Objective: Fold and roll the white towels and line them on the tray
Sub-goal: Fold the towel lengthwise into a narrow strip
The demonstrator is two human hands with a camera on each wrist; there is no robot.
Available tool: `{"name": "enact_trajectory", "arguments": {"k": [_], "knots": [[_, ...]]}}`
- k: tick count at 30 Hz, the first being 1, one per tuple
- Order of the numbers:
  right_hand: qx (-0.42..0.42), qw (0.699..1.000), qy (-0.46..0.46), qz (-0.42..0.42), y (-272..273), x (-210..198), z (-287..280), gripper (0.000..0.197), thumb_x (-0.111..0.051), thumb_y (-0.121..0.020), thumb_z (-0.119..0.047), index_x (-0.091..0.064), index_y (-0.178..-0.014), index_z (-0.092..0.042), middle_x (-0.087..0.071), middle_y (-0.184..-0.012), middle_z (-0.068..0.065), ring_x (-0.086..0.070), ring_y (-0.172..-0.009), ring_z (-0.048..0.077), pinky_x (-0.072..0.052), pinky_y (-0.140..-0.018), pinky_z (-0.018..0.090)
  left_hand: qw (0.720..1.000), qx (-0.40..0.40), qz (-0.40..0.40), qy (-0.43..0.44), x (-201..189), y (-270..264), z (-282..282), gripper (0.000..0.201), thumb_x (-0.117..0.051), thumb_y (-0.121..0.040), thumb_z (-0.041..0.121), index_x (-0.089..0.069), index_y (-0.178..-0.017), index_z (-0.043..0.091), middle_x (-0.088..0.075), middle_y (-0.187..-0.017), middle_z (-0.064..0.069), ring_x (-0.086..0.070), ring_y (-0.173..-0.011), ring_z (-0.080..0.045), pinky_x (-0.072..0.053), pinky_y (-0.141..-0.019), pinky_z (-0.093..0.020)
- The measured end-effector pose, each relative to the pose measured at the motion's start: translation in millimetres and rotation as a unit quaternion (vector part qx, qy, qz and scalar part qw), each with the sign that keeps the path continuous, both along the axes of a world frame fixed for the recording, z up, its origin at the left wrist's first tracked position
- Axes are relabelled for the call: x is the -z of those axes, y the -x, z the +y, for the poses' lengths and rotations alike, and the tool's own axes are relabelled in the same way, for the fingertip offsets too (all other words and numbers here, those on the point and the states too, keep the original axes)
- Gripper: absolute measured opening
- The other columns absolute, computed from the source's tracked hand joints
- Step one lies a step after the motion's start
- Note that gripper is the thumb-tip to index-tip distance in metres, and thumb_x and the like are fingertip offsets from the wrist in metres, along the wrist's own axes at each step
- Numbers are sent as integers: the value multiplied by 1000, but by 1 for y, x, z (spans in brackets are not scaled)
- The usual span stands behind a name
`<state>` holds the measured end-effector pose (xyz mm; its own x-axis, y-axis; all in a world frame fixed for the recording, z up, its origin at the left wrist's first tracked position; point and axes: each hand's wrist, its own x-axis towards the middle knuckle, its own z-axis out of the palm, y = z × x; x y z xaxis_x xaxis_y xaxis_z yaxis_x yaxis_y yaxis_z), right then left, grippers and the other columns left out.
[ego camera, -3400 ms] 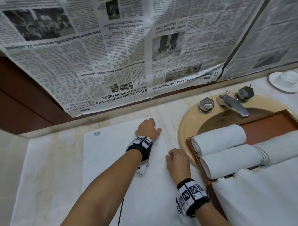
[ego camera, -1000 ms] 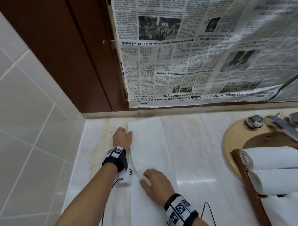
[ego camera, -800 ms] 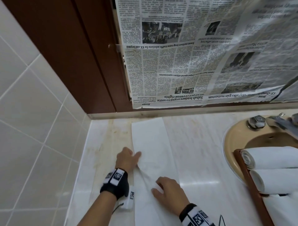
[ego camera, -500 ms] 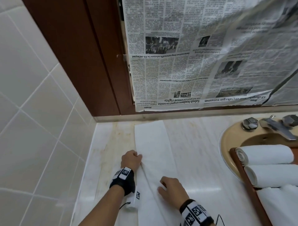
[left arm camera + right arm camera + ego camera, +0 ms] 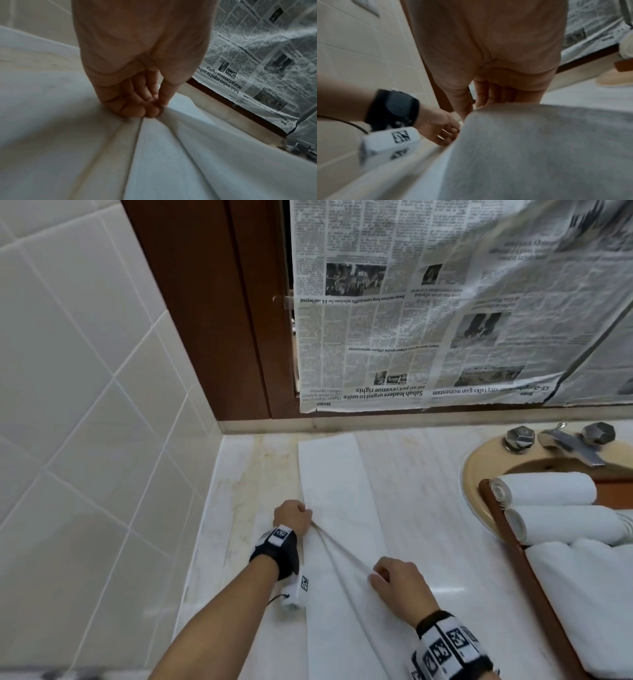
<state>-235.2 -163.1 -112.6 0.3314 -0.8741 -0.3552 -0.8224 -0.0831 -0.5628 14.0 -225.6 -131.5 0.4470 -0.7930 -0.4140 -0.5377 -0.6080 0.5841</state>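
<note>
A long white towel [image 5: 334,484], folded into a narrow strip, lies on the marble counter and runs from the back wall toward me. My left hand [image 5: 294,517] pinches its left edge [image 5: 171,113] between thumb and curled fingers. My right hand [image 5: 394,578] grips a raised fold of the same towel [image 5: 530,142] nearer to me. A taut crease runs between the two hands. Two rolled white towels [image 5: 548,489] lie on the brown wooden tray [image 5: 507,539] at the right, over the basin.
A beige basin [image 5: 479,470] with a metal faucet [image 5: 568,445] sits at the right. More white towel cloth [image 5: 589,587] lies on the tray's near part. Newspaper [image 5: 428,320] hangs behind the counter. A tiled wall [image 5: 68,405] closes the left side.
The wide towel of 3.4 s ago is now a narrow strip. Both hands slid down it toward me over the last second and now pinch it, pulling a crease up between them.
</note>
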Motion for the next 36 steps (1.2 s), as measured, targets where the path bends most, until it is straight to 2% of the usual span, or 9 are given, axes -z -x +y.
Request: {"name": "enact_trajectory", "arguments": {"k": [5,8,12,17,20,23,27,32,36], "knots": [[-50,996,63,-43,-31,-43,41,16,-55,-95,-32,-63,-98,-18,-65,-86,-3,-56,-75,13,-44,-66,25,1000,15,4,1,1,-5,12,20,-60,-94,24,-62,-75,16,-63,-83,-4,-63,-99,-29,-42,-76,-25],[-83,994,64,-15,-60,-41,64,17,-48,-98,-27,-60,-99,-15,-62,-86,-1,-56,-76,16,-44,-64,26,1000,13,12,10,2,-6,19,11,-59,-94,23,-63,-84,19,-60,-86,-2,-58,-87,-24,-41,-76,-25],[-132,990,22,49,-81,-12,83,13,-42,-98,-19,-52,-101,-12,-62,-108,8,-59,-98,28,-42,-72,33,1000,-2,1,24,1,-2,30,8,-61,-91,27,-61,-85,22,-60,-81,0,-52,-80,-21,-39,-72,-22],[-162,986,-2,41,-64,5,96,33,-44,-96,-22,-49,-128,-15,-54,-124,4,-56,-109,25,-45,-87,35,999,-11,-13,34,7,7,54,20,-65,-87,20,-67,-107,17,-67,-97,1,-55,-87,-13,-38,-75,-17],[-142,990,0,-2,-44,9,100,36,-46,-97,-31,-47,-131,-18,-53,-123,0,-55,-109,22,-43,-84,33,999,-29,-18,29,11,13,68,17,-66,-84,24,-65,-101,19,-66,-96,1,-62,-93,-19,-44,-76,-23],[-120,992,9,-26,-26,16,96,38,-47,-97,-41,-49,-129,-20,-52,-122,-3,-55,-107,18,-42,-83,29,999,-20,-41,6,17,20,81,10,-67,-82,24,-62,-90,21,-67,-96,-2,-63,-91,-23,-52,-80,-29],[-110,992,-17,-52,-14,31,89,34,-51,-96,-41,-53,-123,-20,-54,-116,-5,-54,-103,12,-44,-89,24,998,-22,-58,6,19,24,85,13,-63,-87,19,-65,-99,16,-67,-102,-6,-63,-93,-26,-52,-80,-32],[-66,994,-24,-80,-17,37,59,18,-61,-91,-34,-59,-103,-21,-47,-83,-15,-50,-79,7,-37,-71,16,997,-22,-71,6,16,26,58,18,-58,-89,18,-65,-105,15,-64,-112,-8,-61,-98,-27,-41,-72,-27],[1,995,-33,-91,-16,35,17,10,-67,-86,-31,-61,-86,-23,-56,-74,-13,-50,-67,0,-37,-59,9,998,-9,-67,8,13,29,28,20,-56,-91,19,-64,-107,13,-62,-116,-12,-61,-100,-31,-42,-74,-28]]}}
